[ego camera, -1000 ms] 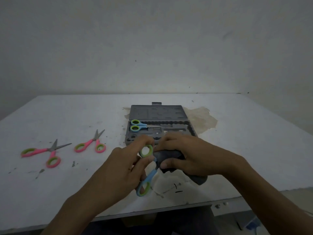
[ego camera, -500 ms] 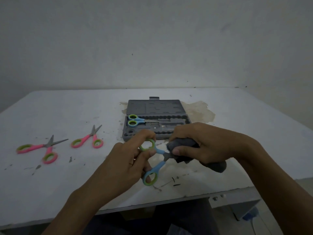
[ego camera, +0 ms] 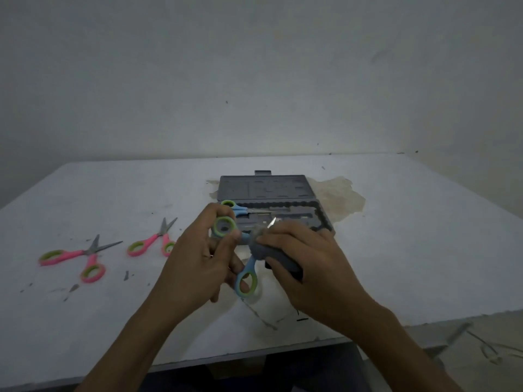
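While left hand [ego camera: 195,267] grips blue scissors [ego camera: 246,280], right hand [ego camera: 308,267] grips grey cloth [ego camera: 260,250] over blades [ego camera: 272,222]

We see matt plastic handles and a bright metal blade on the blue scissors [ego camera: 250,267], a soft grey cloth [ego camera: 259,249], a matt plastic case [ego camera: 266,188], and a scuffed tabletop [ego camera: 402,250].

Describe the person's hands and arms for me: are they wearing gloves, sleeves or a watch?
No gloves: the left hand and right hand are bare. The left forearm and right forearm are bare too, no sleeve showing down to the picture's edge. No watch or bracelet shows at either wrist. The light is too dim to tell about rings.
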